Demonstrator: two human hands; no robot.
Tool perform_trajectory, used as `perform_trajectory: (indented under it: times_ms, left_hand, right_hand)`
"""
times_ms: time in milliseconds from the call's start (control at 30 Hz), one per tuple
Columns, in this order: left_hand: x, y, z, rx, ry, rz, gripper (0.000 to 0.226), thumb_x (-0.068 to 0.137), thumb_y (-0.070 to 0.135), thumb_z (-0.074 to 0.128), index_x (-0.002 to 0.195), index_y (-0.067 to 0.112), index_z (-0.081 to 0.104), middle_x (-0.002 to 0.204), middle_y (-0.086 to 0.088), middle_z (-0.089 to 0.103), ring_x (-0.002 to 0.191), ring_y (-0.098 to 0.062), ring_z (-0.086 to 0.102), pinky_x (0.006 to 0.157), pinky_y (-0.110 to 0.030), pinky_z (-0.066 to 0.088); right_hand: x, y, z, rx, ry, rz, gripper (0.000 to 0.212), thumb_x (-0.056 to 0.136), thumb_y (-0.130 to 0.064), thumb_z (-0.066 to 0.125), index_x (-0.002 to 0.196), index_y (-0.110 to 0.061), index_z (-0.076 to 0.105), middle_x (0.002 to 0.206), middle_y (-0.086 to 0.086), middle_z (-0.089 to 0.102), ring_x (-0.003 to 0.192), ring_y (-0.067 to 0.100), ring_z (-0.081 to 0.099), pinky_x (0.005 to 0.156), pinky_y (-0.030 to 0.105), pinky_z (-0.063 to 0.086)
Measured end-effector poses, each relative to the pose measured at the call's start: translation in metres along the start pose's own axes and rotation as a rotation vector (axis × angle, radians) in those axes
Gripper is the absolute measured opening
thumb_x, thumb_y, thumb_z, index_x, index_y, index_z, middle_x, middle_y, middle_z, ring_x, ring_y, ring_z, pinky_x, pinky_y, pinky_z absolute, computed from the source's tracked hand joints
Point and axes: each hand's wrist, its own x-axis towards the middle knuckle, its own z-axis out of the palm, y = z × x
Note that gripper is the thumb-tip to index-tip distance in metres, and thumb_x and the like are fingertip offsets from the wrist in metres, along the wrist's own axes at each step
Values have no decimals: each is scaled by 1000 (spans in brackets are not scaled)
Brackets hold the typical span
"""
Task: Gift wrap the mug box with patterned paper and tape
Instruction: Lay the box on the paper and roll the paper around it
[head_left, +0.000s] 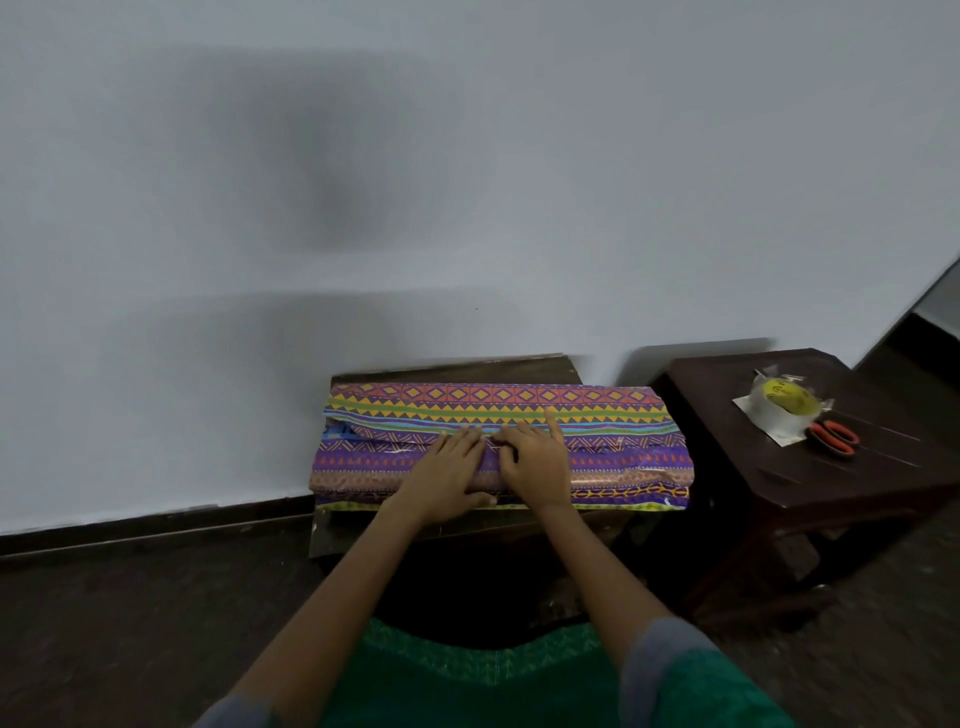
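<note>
Behind everything, a pale wall (467, 182) fills the far side. Against it stands a low stool (457, 366), and patterned paper (597, 410) folded over the box covers its top; a blue bit of box (335, 430) peeks out at the left end. Right of it, a dark table (810, 467) carries tape (782, 402) and scissors (834, 439). Both hands lie flat on the paper's middle seam, gripping nothing: left hand (447, 475), right hand (537, 462) with forefinger stretched far.

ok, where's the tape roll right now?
In the head view, the tape roll sits on the dark side table at the right, on a white sheet, just behind the orange-handled scissors and away from both hands.
</note>
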Motion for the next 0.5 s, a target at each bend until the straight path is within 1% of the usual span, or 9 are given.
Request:
perform_trajectory:
  times_ms: [100,167,267,300,367,433,500]
  left_hand:
    - [8,9,2,11,133,-15,80,90,48,51,149,11,13,157,-9,14,145,-24,10,117,-38,11]
    - [13,12,1,15,174,-13,79,87,47,56,148,13,20,153,-10,22,141,-26,21,115,-39,21]
    - [19,19,2,4,233,-42,69,87,44,57,142,13,31,146,-9,34,135,-24,31,110,-38,30]
    - [22,23,3,1,257,-54,65,87,41,57,141,13,33,143,-9,37,133,-24,34,110,-38,31]
    - [27,31,4,-2,291,-82,58,89,35,55,138,12,35,139,-9,40,130,-24,37,110,-38,33]
    - [32,34,3,-2,305,-108,52,90,32,53,136,12,38,138,-9,42,128,-23,38,109,-38,34]
    - [34,34,2,-14,281,-125,56,90,36,55,137,14,37,140,-8,41,130,-23,38,110,-38,34]
  right_hand:
    - [7,4,-8,-5,-60,-17,34,85,-17,37,88,-14,70,80,1,72,70,14,65,114,40,18]
    - [12,6,-12,-18,-110,5,33,86,-15,35,94,-11,67,77,4,71,68,18,64,117,39,15]
    - [15,0,-12,-20,-159,52,28,91,-12,38,105,-8,61,78,8,70,71,22,65,118,41,18]
    - [13,0,-11,8,-177,62,26,93,-11,39,107,-6,60,84,10,70,77,24,65,118,40,20]
    - [7,1,-10,91,-213,60,28,97,-14,38,115,-6,57,107,12,67,102,24,63,114,36,24]
    - [0,9,-10,94,-276,31,34,101,-22,32,126,-9,51,129,8,57,125,20,49,114,33,23]
    - [-6,28,-13,26,-329,67,48,101,-35,20,137,-13,43,145,5,44,138,17,33,116,33,15]
